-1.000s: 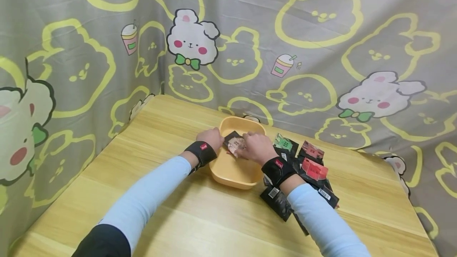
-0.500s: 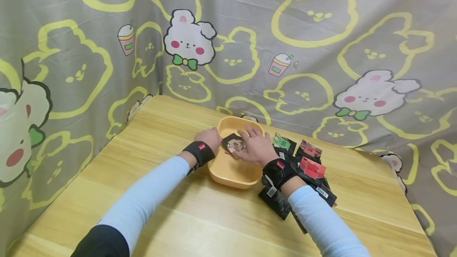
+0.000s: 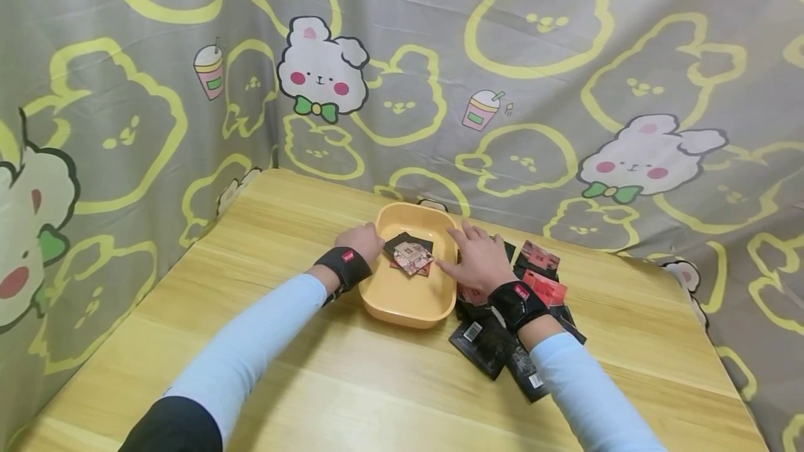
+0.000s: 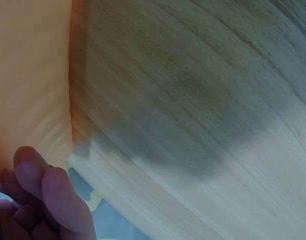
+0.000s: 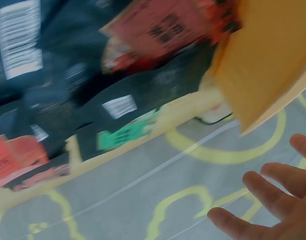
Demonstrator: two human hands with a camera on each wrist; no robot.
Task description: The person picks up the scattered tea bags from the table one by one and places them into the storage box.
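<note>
A yellow-orange plastic basin (image 3: 408,305) stands on the wooden table. Inside it lies a small stack of flat packets (image 3: 411,257), the top one beige-pink over black and red ones. My left hand (image 3: 360,241) grips the basin's left rim; its curled fingers (image 4: 68,205) show against the outer wall in the left wrist view. My right hand (image 3: 480,260), fingers spread and holding nothing, hovers around the basin's right rim and partly covers the pile of black packets (image 3: 480,347) beside it. In the right wrist view, a green-labelled packet (image 5: 123,135) and a pinkish-red packet (image 5: 163,30) appear near the basin.
Red-labelled packets (image 3: 545,288) lie at the pile's right side, partly under the right wrist. A grey curtain (image 3: 408,103) with yellow outlines and white rabbits hangs behind and left of the table (image 3: 301,382).
My right hand has let go of the beige-pink packet, opened its fingers and moved right, off the basin's middle toward the pile. The left hand stays at the rim.
</note>
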